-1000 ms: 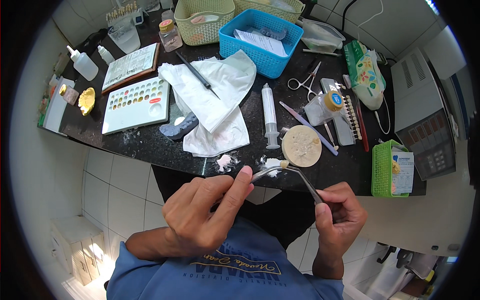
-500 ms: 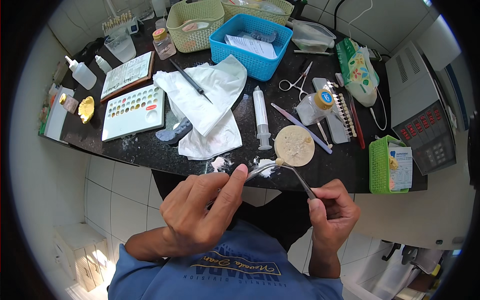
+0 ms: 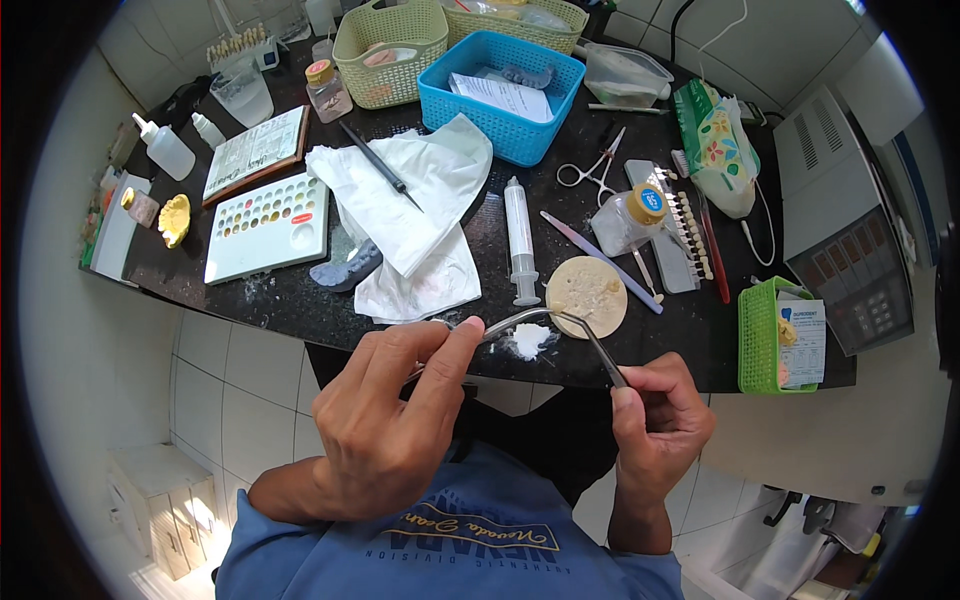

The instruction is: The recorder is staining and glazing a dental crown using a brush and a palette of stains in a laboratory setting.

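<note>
My left hand [image 3: 392, 405] is closed around a slim, curved metal instrument [image 3: 514, 320] whose tip reaches right over the table's front edge. My right hand [image 3: 662, 415] pinches a bent-tipped metal tool [image 3: 604, 357], like angled tweezers, pointing up and left. The two tips meet at a tiny yellowish piece [image 3: 557, 311], perhaps a tooth crown; its exact shape is too small to tell. Just behind them lies a round beige disc [image 3: 588, 296] with small pieces on it. White powder [image 3: 529, 341] is heaped under the left instrument.
A large syringe [image 3: 520, 240], a purple-handled tool [image 3: 600, 260] and a capped jar [image 3: 630, 217] stand behind the disc. Left are crumpled white tissues [image 3: 410, 200] and a white palette [image 3: 268, 230]. A green basket [image 3: 759, 340] and a grey machine [image 3: 850, 230] are at the right.
Both hands and their tools have shifted slightly left and up, the tips now overlapping the disc's left edge. The machine's red digits, lit before, look dark now.
</note>
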### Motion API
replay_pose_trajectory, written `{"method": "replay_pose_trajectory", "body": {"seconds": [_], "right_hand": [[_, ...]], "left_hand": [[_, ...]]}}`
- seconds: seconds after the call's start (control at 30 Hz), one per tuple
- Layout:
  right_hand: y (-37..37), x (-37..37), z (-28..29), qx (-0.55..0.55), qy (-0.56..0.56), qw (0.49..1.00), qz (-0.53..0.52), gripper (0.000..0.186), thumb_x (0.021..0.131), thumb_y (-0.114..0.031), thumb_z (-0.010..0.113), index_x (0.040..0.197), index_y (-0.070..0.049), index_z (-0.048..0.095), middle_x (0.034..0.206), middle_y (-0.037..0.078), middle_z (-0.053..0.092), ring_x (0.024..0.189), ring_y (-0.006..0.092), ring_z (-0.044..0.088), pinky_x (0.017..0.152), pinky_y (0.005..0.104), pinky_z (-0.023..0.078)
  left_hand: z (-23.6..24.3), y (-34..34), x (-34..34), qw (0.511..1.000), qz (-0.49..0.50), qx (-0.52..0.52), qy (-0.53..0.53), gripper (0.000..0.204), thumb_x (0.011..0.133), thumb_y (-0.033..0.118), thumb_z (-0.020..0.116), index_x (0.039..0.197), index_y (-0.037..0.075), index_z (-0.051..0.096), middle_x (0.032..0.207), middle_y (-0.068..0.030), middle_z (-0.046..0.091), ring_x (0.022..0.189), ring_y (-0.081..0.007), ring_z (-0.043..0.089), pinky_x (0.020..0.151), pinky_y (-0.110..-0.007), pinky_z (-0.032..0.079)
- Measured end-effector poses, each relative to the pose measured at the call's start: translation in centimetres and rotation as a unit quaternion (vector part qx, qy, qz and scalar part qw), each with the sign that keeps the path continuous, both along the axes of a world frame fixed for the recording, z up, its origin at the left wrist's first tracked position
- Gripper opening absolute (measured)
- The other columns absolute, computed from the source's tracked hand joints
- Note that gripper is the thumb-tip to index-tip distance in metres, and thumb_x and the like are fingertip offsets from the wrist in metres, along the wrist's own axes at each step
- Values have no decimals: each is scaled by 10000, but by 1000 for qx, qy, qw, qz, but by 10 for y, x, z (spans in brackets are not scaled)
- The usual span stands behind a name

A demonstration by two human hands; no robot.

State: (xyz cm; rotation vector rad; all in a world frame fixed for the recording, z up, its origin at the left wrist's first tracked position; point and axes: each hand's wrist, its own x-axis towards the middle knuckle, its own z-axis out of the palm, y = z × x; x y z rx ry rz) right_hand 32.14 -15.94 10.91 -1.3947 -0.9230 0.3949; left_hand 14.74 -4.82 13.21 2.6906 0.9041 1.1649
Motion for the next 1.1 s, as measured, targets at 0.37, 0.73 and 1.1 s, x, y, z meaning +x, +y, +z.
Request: {"method": "replay_pose_trajectory", "body": {"seconds": [0.37,0.73,1.1], "right_hand": [[-3,6,0,11,86,996,5,111,778,68,621,886,62,642,792,39,548,630,34,513,530,161,396],[-5,15,5,23,243,969,47,101,804,22,621,887,79,631,735,43,544,512,21,448,414,157,314],[-9,25,3,17,203,979,10,101,792,30,626,882,75,628,736,29,528,519,17,448,421,156,310]], "left_hand": [[13,12,-1,999,22,-30,12,304,676,-75,671,967,12,662,809,-74,595,609,-199,611,492,-298,473],[6,58,21,992,51,-102,54,136,829,-6,617,963,11,631,833,-112,627,681,-263,642,602,-337,487],[5,55,32,999,-18,7,28,182,784,-4,668,962,31,675,875,-104,628,783,-256,598,697,-341,468]]}}
